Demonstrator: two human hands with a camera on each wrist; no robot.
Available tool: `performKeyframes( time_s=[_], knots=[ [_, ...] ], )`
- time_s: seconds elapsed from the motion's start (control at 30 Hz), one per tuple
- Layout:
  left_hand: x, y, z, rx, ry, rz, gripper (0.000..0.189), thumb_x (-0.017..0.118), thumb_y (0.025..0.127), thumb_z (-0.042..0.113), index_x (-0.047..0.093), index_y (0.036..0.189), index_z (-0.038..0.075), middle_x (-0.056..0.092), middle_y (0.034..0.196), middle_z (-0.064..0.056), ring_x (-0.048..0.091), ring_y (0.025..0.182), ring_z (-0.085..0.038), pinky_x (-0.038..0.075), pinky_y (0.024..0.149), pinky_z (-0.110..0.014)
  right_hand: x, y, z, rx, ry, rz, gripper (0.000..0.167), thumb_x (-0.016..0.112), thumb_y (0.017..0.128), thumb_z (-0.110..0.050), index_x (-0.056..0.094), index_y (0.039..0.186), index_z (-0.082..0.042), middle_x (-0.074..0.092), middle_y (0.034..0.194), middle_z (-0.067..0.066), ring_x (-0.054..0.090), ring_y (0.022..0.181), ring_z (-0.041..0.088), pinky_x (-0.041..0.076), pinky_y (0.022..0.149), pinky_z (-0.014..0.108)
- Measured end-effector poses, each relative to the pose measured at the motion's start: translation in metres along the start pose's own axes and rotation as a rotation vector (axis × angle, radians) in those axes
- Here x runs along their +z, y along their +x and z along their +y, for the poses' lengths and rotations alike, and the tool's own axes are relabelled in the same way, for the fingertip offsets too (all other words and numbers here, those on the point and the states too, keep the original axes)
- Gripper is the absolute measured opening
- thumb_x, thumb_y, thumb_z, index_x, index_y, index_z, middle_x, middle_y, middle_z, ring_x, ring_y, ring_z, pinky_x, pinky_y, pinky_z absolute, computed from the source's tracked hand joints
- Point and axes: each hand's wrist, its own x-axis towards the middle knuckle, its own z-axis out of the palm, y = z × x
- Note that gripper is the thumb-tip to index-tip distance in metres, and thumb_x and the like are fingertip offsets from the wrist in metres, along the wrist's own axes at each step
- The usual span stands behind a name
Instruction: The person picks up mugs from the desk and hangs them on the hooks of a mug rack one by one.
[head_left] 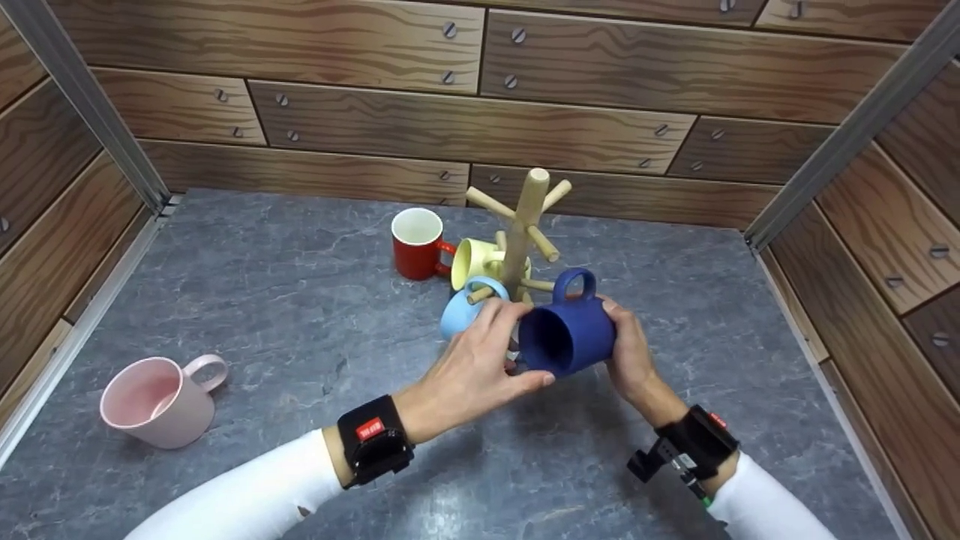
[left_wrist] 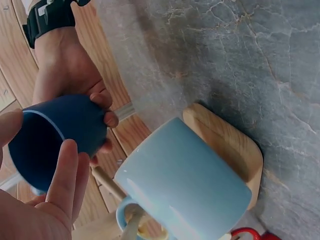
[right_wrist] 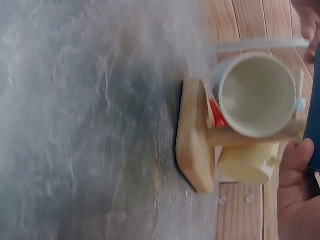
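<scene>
holding the blue mug (head_left: 595, 334) in right hand (head_left: 631, 356), left hand (head_left: 471, 369) with wide grip at mug's rim (left_wrist: 51, 121)

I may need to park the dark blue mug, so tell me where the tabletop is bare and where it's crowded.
Bare tabletop lies between the pink mug and the red mug, and from the right hand across to the right wall. It's crowded at the mug stand, where the light blue mug, yellow mug and red mug cluster.

Navy mug (head_left: 595, 330), sky-blue mug (head_left: 456, 315), pale yellow mug (head_left: 468, 264), red mug (head_left: 416, 259) white inside, pink mug (head_left: 172, 415), veined grey tabletop (head_left: 300, 315), brown wood-grain walls (head_left: 360, 124)
</scene>
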Motion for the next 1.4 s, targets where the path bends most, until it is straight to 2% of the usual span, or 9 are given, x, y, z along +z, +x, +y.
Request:
performKeyframes(
  time_s=[0.1,0.23,0.43,0.7,0.93,1.2,1.4],
  knots=[
    [-0.005,-0.001,-0.003,0.009,-0.045,0.008,0.063,0.076,0.088,0.035,0.048,0.138,0.009,0.052,0.123,-0.005,0.066,0.093,-0.012,0.055,0.073,-0.016,-0.004,0.008,0.001,0.047,0.004,0.05,0.037,0.039,0.1,-0.025,0.069,0.118,-0.013,0.068,0.103,-0.005,0.062,0.092,0.013,0.051,0.082,0.026],
    [-0.013,-0.001,-0.009,0.028,-0.069,0.071,0.052,0.073,0.09,0.023,0.051,0.134,0.009,0.054,0.125,-0.005,0.068,0.093,-0.014,0.056,0.072,-0.018,-0.012,0.019,0.004,0.1,-0.005,0.085,0.035,0.041,0.099,-0.025,0.069,0.114,-0.012,0.069,0.098,-0.003,0.064,0.086,0.014,0.053,0.077,0.026],
    [-0.024,0.0,-0.022,0.021,-0.086,0.159,0.045,0.071,0.088,0.011,0.054,0.13,0.005,0.057,0.123,-0.01,0.068,0.094,-0.018,0.058,0.073,-0.021,-0.019,0.032,0.006,0.138,-0.035,0.077,0.03,0.042,0.098,-0.026,0.068,0.101,-0.012,0.066,0.091,0.0,0.063,0.078,0.014,0.053,0.07,0.025],
    [-0.033,-0.003,-0.038,-0.022,-0.061,0.188,0.041,0.068,0.09,0.011,0.055,0.129,0.005,0.057,0.12,-0.01,0.067,0.096,-0.018,0.059,0.074,-0.026,-0.02,0.042,0.01,0.189,-0.103,0.03,0.032,0.044,0.099,-0.028,0.067,0.104,-0.007,0.066,0.093,-0.001,0.064,0.081,0.012,0.054,0.074,0.024],
    [-0.037,-0.005,-0.044,-0.027,0.035,0.22,0.041,0.07,0.089,0.014,0.058,0.127,0.005,0.057,0.119,-0.007,0.063,0.103,-0.019,0.056,0.085,-0.031,-0.02,0.05,0.014,0.198,-0.189,0.004,0.034,0.045,0.099,-0.03,0.069,0.106,-0.007,0.065,0.098,-0.001,0.062,0.087,0.01,0.051,0.081,0.022],
    [-0.041,-0.007,-0.049,-0.033,0.107,0.244,0.038,0.071,0.086,0.014,0.061,0.123,0.009,0.058,0.118,-0.002,0.062,0.103,-0.015,0.054,0.085,-0.031,-0.021,0.059,0.018,0.236,-0.257,-0.079,0.046,0.042,0.1,-0.034,0.06,0.124,0.002,0.06,0.119,0.008,0.058,0.099,0.008,0.047,0.089,0.018],
    [-0.042,-0.009,-0.052,-0.036,0.106,0.252,0.035,0.071,0.086,0.013,0.062,0.12,0.01,0.057,0.116,-0.002,0.062,0.103,-0.017,0.054,0.087,-0.032,-0.019,0.066,0.022,0.243,-0.302,-0.135,0.046,0.042,0.1,-0.034,0.06,0.122,0.001,0.06,0.121,0.01,0.058,0.101,0.009,0.046,0.091,0.018]
  ],
)
